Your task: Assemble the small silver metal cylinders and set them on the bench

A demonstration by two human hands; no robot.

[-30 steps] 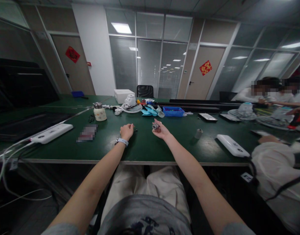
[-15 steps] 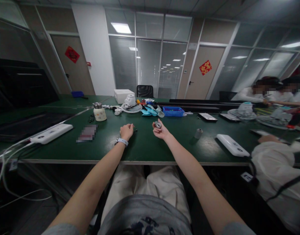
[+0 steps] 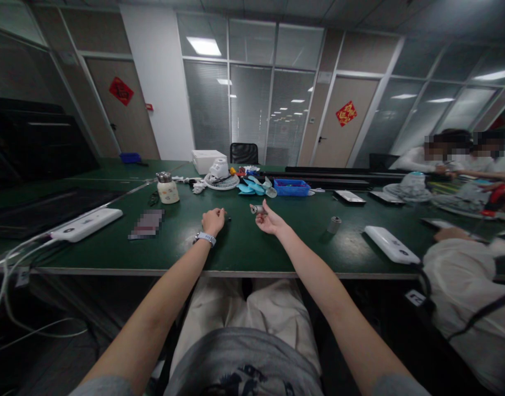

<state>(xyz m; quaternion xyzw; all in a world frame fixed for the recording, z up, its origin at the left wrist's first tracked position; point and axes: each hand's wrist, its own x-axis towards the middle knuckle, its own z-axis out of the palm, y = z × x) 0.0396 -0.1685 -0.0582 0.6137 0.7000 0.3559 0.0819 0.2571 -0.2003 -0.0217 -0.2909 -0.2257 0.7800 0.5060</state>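
Note:
My right hand (image 3: 270,221) holds a small silver motor (image 3: 259,209) between thumb and fingers, just above the table. Its round end points left. My left hand (image 3: 213,221), with a watch (image 3: 206,237) on the wrist, is closed close to the green tabletop. A small dark piece (image 3: 228,219) shows beside its fingers; whether they grip it is hidden. A second silver motor (image 3: 334,224) stands upright on the table to the right of my right hand.
Beyond my hands lie blue fan blades (image 3: 252,187), a white fan grille (image 3: 221,183) and a blue basket (image 3: 291,188). A patterned bottle (image 3: 167,190) stands left. White power strips (image 3: 390,245) lie on both sides. A co-worker's sleeve (image 3: 462,267) is close at right.
My right hand has turned the motor, so its round end, which faced me, now points left and its side shows. My left hand has stayed in place.

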